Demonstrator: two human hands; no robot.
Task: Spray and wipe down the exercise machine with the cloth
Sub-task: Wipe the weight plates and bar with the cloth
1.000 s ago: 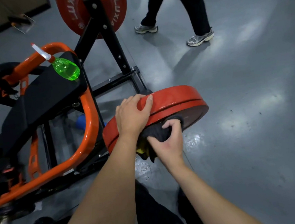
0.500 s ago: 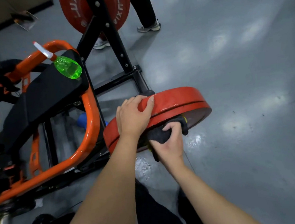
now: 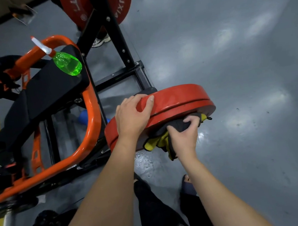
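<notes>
Wiping plate underside.
My left hand (image 3: pixel 133 114) grips weight plate (image 3: pixel 176 98) rim; right hand (image 3: pixel 183 136) clutches cloth (image 3: pixel 176 126), shifted right toward plate edge; open floor (image 3: pixel 244 82) beyond.

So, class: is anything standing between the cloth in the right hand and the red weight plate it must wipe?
Nothing visible does. The right hand presses the cloth against the lower face of the red weight plate. The left hand grips its rim further left, clear of the cloth.
</notes>
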